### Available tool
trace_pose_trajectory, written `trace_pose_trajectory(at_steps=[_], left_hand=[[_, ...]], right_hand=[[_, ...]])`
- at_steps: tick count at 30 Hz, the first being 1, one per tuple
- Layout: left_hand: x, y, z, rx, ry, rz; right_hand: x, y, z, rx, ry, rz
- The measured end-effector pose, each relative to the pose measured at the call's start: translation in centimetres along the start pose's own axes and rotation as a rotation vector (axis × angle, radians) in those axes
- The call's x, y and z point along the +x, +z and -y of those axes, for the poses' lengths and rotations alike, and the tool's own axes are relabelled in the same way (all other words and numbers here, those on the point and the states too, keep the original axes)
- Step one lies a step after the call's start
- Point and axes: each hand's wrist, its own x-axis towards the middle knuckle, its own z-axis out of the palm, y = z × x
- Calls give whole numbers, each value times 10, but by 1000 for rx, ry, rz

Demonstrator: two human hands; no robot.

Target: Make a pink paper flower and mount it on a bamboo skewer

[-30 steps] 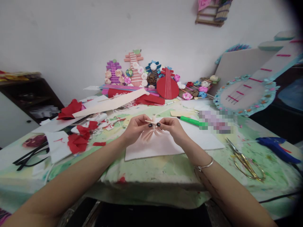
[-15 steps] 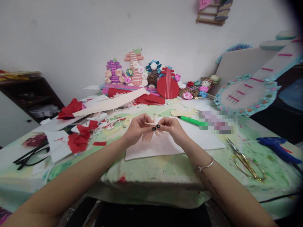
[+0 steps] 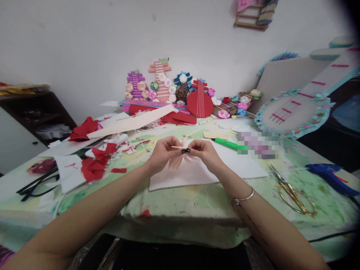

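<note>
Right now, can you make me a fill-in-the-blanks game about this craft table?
The left hand and right hand pinch one small pale piece, so ____ hands hold it. The bracelet sits on the ____ wrist. The marker beyond the right hand is ____. The glue gun near the scissors is ____.
Missing words: both, right, green, blue.

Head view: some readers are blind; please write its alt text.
The left hand and right hand pinch a small pale paper piece above a white sheet on a paint-stained table. Red paper scraps lie left; green pen, gold scissors and blue glue gun right.
</note>
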Motion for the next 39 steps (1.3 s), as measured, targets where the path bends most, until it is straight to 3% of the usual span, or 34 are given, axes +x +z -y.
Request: trace_pose_trajectory(at_steps=[22, 39], left_hand=[[1, 0, -5, 187, 212, 45], [-2, 0, -9, 303, 419, 202]], right_hand=[[0, -3, 2, -111, -117, 14], [-2, -13, 8, -244, -186, 145]])
